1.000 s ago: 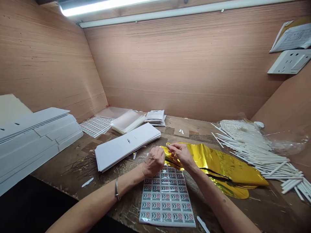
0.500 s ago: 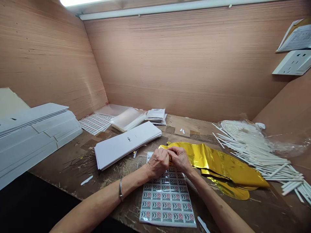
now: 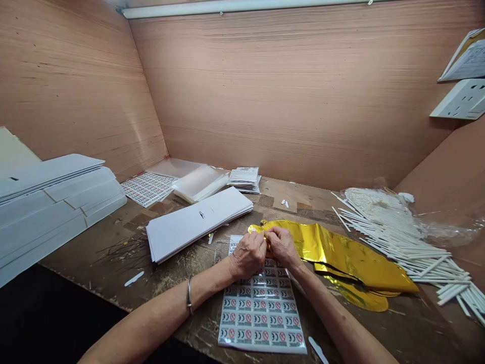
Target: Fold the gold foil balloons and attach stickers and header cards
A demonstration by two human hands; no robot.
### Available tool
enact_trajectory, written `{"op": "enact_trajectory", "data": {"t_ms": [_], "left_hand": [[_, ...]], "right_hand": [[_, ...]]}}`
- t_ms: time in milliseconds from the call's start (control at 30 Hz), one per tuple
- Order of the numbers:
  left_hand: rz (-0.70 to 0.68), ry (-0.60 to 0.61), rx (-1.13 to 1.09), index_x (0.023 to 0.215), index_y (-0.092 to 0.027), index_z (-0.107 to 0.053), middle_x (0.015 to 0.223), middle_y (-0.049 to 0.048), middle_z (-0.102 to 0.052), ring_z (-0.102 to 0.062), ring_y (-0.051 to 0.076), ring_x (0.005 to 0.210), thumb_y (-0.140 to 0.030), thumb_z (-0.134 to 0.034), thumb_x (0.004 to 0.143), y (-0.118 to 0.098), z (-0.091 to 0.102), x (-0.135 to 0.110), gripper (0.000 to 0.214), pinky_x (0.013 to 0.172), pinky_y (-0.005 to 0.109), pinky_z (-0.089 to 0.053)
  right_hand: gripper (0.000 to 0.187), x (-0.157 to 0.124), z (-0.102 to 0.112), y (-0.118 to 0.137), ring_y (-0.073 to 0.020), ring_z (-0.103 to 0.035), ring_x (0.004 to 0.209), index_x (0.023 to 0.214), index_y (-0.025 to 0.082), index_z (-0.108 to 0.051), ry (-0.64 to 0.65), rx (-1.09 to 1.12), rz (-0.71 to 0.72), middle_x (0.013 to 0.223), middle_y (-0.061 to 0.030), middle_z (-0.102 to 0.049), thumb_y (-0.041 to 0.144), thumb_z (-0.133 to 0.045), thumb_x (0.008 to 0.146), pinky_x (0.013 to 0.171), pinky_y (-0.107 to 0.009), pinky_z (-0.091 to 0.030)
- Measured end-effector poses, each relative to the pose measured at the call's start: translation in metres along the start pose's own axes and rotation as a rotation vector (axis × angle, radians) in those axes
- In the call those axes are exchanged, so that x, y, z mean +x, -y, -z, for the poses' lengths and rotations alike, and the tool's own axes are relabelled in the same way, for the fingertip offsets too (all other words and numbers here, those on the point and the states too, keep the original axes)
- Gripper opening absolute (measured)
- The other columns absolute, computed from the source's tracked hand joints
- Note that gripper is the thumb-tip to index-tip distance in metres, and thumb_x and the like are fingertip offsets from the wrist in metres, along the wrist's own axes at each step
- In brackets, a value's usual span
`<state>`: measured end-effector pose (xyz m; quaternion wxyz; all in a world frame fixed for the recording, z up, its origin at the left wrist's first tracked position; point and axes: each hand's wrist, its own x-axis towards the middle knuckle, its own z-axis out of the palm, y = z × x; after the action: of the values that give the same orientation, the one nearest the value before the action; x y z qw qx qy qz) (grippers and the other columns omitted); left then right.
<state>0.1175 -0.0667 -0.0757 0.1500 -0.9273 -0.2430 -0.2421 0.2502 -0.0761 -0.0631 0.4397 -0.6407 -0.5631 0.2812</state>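
Bench (image 3: 125, 253), front middle: left hand (image 3: 248, 255) and right hand (image 3: 282, 247) have closed together, both grips narrow, pinching the gold foil (image 3: 341, 255) end just above the sticker sheet (image 3: 261, 313).

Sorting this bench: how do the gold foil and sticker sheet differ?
The gold foil is shiny and crumpled; the sticker sheet lies flat, printed with rows of symbols. The left hand and right hand pinch the foil, not the sheet. Both lie on the wooden bench.
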Motion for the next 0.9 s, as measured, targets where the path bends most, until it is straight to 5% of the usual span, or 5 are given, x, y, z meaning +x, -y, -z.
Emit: {"op": "enact_trajectory", "data": {"t_ms": [133, 233, 467, 900], "left_hand": [[0.227, -0.035, -0.055, 0.067, -0.014, -0.05, 0.071, 0.0067, -0.049, -0.043, 0.019, 0.07, -0.013, -0.035, 0.083, 0.014, 0.006, 0.001, 0.022, 0.062, 0.031, -0.04], [0.319, 0.053, -0.091, 0.07, -0.013, -0.051, 0.078, 0.0077, -0.051, -0.043, 0.019, 0.077, -0.004, -0.037, 0.078, 0.028, 0.01, 0.004, 0.018, 0.068, 0.032, -0.041], [0.121, 0.22, -0.227, 0.084, -0.013, -0.054, 0.094, 0.0061, -0.054, -0.041, 0.019, 0.093, -0.003, -0.038, 0.077, 0.032, 0.011, 0.008, 0.02, 0.082, 0.033, -0.038], [0.154, 0.248, -0.247, 0.091, -0.013, -0.054, 0.095, 0.0074, -0.054, -0.041, 0.019, 0.094, -0.003, -0.037, 0.078, 0.032, 0.001, 0.0, 0.023, 0.082, 0.033, -0.038]], "right_hand": [[0.019, 0.012, 0.011, 0.0, -0.007, -0.037, 0.04, 0.054, 0.015, -0.049, 0.028, 0.148, -0.174, 0.048, 0.0019, -0.048, 0.029, -0.046, 0.066, 0.038, -0.019, -0.027], [0.013, 0.021, 0.017, 0.005, -0.0045, -0.031, 0.033, 0.054, 0.016, -0.047, 0.121, 0.229, -0.369, 0.045, 0.004, -0.045, 0.025, -0.049, 0.063, 0.031, -0.018, -0.019], [0.013, 0.03, 0.015, 0.016, -0.0035, -0.031, 0.031, 0.05, 0.015, -0.044, 0.207, 0.192, -0.431, 0.04, 0.0054, -0.042, 0.016, -0.051, 0.061, 0.03, -0.017, -0.018], [0.022, 0.038, 0.005, 0.003, -0.0055, -0.031, 0.031, 0.041, 0.016, -0.045, 0.224, -0.055, -0.372, 0.031, 0.004, -0.038, 0.017, -0.05, 0.063, 0.033, -0.019, -0.019]]}}
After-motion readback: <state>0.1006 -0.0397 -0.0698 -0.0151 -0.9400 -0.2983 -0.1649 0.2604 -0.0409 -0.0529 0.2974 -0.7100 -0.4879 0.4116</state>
